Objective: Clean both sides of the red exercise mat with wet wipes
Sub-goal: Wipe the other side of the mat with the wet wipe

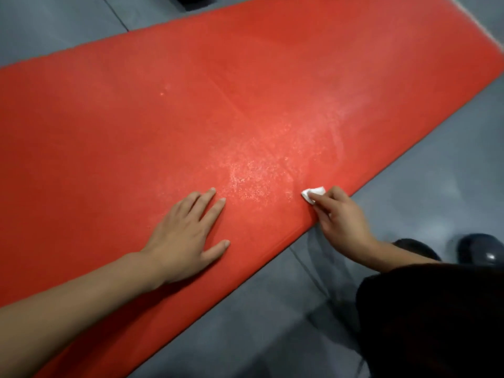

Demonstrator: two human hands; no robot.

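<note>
The red exercise mat (163, 118) lies flat on the floor and runs diagonally from lower left to upper right. A wet, shiny patch shows on it near its right edge. My left hand (188, 236) rests flat on the mat with straight, spread fingers, just left of the wet patch. My right hand (343, 219) pinches a small folded white wet wipe (313, 193) and presses it on the mat close to the right edge.
Grey floor tiles (409, 165) surround the mat. My dark-clothed knee (436, 317) fills the lower right, with a dark shoe (482, 249) beside it. A dark object sits at the top edge beyond the mat (196, 1).
</note>
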